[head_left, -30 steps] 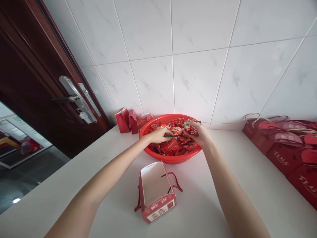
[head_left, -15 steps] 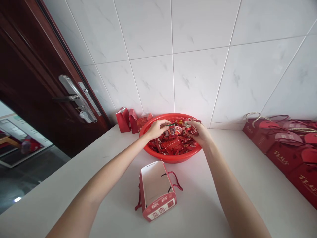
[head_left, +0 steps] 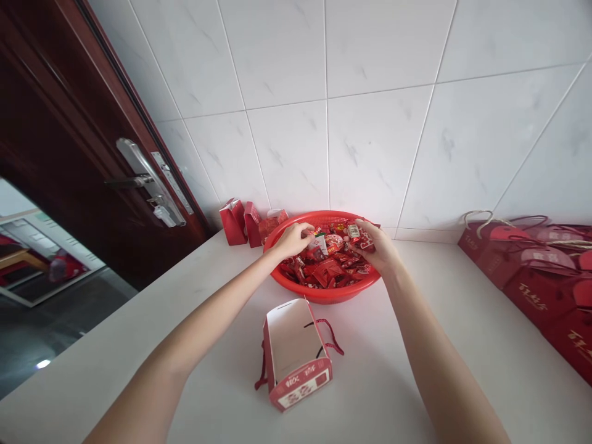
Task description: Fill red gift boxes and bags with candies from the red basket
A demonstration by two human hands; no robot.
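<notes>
A red plastic basket (head_left: 324,298) full of red wrapped packets (head_left: 329,270) stands against the tiled wall. Over its left side, my left hand (head_left: 295,240) has its fingers curled at a white and green packet (head_left: 318,245); whether it grips the packet is unclear. My right hand (head_left: 378,245), at the basket's right side, is closed on red packets (head_left: 354,232), one with a pale label. Nearer to me lies a red and white box (head_left: 296,345), its open white inside facing up and red cord handles at both sides.
Small red boxes (head_left: 233,222) stand left of the basket by the wall. Several red gift boxes with rope handles (head_left: 531,296) line the right side of the white table (head_left: 222,382). A dark wooden door (head_left: 69,123) with a metal handle is at the left.
The view has shifted slightly. The packet by my left hand now shows its white and green face more. My right hand still holds red packets, with the pale label turned more into view.
</notes>
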